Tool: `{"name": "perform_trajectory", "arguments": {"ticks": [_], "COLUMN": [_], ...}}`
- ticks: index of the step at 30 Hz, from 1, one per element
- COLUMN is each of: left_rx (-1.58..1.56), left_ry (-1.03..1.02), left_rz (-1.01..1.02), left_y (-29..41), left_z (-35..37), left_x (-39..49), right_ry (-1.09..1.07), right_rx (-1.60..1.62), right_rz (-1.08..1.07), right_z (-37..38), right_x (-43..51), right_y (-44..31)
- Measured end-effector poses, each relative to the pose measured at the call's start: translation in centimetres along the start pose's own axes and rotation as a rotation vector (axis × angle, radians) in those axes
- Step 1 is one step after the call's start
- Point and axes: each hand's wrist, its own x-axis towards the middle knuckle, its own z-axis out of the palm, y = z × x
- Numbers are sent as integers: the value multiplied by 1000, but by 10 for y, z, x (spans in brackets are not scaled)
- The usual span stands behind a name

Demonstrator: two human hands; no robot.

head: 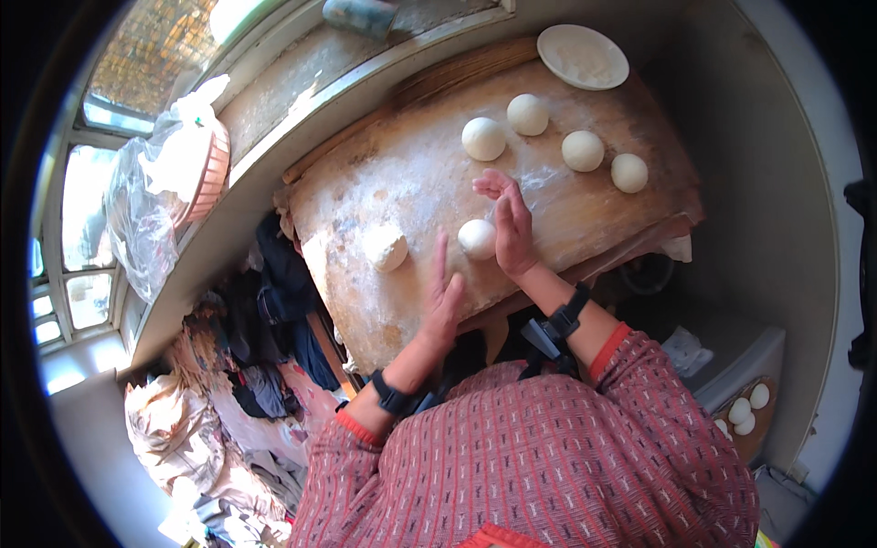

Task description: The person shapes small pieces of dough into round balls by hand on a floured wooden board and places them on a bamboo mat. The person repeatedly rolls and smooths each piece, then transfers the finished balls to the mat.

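A smooth white dough ball [476, 239] sits on a floured wooden board [411, 315] between my two hands. My right hand [514, 229] stands on edge along the ball's right side, fingers extended; whether it touches the ball I cannot tell. To the left, my left hand [444, 301] is upright with its thumb spread, apart from the ball and holding nothing. Farther left lies a rougher dough lump [386, 248]. Beyond my right hand are several rounded balls, among them one dough ball [484, 139] and another [582, 151].
A white bowl of flour [582, 58] stands at the board's far right corner. Long wooden rods [342, 147] lie along the far edge by the windowsill. A pink basket [209, 175] with plastic bags rests on the sill. Several white balls [743, 414] lie on a board at lower right.
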Motion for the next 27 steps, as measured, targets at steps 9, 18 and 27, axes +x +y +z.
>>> {"name": "perform_trajectory", "arguments": {"ticks": [9, 18, 27], "left_rx": [1032, 863, -85], "left_ry": [276, 89, 140], "left_rz": [147, -19, -248], "left_y": [18, 10, 15], "left_z": [-105, -122, -75], "left_x": [15, 37, 30], "right_ry": [-247, 346, 154], "right_rx": [-518, -786, -866], "right_rz": [34, -254, -223], "right_z": [-20, -175, -145], "right_x": [-14, 107, 106], "right_y": [-33, -43, -52]}}
